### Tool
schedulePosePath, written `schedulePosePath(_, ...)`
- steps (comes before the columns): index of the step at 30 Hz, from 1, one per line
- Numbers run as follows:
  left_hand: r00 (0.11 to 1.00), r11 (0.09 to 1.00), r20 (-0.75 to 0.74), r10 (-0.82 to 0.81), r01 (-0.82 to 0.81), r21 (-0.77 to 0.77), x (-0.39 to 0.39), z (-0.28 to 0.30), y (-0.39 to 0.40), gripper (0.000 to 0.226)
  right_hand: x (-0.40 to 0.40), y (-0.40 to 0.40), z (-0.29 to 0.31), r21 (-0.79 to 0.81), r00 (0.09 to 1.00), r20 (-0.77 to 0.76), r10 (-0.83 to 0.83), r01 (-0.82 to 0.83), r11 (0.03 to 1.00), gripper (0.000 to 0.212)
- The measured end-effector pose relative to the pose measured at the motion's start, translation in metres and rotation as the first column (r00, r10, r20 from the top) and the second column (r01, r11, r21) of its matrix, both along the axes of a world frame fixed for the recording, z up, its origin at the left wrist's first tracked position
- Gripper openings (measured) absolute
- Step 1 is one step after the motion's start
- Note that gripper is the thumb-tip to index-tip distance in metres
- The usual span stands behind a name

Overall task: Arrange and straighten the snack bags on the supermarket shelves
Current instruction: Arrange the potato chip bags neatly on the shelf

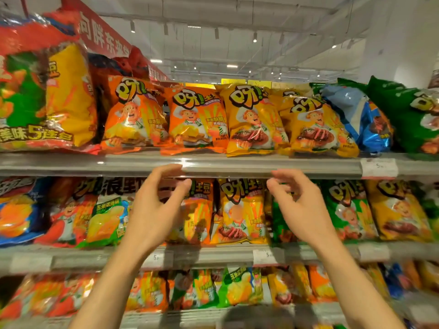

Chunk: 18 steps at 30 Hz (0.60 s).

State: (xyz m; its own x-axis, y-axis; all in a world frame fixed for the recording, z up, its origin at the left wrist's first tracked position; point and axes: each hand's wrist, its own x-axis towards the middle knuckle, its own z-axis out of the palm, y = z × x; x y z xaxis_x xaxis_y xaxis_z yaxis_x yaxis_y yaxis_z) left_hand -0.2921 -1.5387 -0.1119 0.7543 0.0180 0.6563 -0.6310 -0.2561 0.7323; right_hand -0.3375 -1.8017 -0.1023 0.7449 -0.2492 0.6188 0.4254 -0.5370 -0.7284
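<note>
You are facing a grey metal top shelf (237, 162) that is carrying two glossy orange snack bags (197, 119) beside two yellow ones (254, 119), with a blue bag (361, 117) and a green bag (413, 115) leaning at its right. A white price tag (379, 167) is sitting on its edge. The grey middle shelf (213, 255) below is holding more bright bags standing in a row.

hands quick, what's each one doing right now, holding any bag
Left hand: open, fingers loosely curled, holding nothing, raised in front of the shelf edge.
Right hand: open, fingers loosely curled, holding nothing.
</note>
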Motion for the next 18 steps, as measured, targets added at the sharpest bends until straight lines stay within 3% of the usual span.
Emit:
schedulePosePath(7,0.989,0.980,-0.133,-0.059,0.032,-0.199,-0.015,-0.066,-0.023,0.018,-0.025,-0.039,-0.081,0.173,0.982,-0.171,-0.079,0.109,0.979,0.014)
schedulePosePath(18,0.978,0.965,-0.166,-0.127,0.083,-0.247,-0.029,-0.077,-0.129,0.016,-0.053,-0.136,-0.089,0.340,0.974,-0.212,-0.078,0.148,0.929,0.015)
